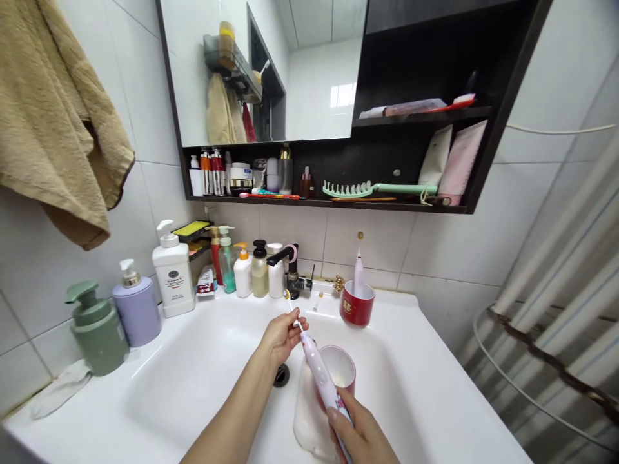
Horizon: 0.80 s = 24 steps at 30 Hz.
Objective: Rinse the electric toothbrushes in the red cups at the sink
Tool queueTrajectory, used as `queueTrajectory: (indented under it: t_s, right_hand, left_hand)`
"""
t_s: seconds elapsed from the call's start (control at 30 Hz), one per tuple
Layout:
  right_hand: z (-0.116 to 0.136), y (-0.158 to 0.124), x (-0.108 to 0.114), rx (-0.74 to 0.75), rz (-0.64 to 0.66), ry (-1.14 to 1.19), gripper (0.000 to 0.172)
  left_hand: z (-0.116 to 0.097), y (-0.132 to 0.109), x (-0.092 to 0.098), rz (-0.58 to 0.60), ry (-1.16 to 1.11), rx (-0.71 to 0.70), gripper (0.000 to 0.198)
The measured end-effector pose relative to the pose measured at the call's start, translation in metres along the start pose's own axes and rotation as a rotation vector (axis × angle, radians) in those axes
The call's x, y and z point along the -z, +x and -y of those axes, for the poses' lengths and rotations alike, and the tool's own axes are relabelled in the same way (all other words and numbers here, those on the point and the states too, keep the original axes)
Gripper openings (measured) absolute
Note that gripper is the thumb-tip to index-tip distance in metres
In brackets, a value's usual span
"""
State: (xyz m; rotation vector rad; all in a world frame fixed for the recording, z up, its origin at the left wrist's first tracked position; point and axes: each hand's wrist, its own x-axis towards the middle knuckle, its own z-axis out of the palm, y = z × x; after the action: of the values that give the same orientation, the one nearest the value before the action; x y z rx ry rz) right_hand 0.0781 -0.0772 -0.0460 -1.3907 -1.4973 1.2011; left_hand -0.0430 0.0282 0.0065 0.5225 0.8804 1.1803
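Over the sink, a pale pink electric toothbrush (320, 370) slants up and to the left. My right hand (360, 428) is wrapped round the lower part of its handle. At the upper end, my left hand (280, 338) pinches the slim neck of the brush head (287, 296); the bristles stick out past the fingertips. Below the handle, inside the white sink (193, 367), are a red cup (349, 361) with a white inside and a white tray-like piece (304, 419), both partly hidden by the toothbrush and my right hand.
A black faucet (290, 264) stands behind the sink. On the right rim, a red cup (356, 308) holds another electric toothbrush (358, 274); a loose brush head (318, 301) lies nearby. Several pump bottles (174, 277) line the left rim. Above hangs a dark mirror cabinet (411, 209).
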Motion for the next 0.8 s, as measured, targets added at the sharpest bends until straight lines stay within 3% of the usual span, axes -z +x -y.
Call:
queueTrajectory:
  t_s: [0.5,0.8]
  right_hand:
    - [-0.002,0.002,-0.006,-0.066,0.006,0.142,0.051]
    - [-0.001,0.002,-0.011,-0.079,-0.003,0.28,0.044]
  left_hand:
    - [0.012,-0.001,-0.007,0.018,0.051,-0.101,0.018]
    - [0.022,-0.004,-0.013,0.099,0.107,-0.134,0.017]
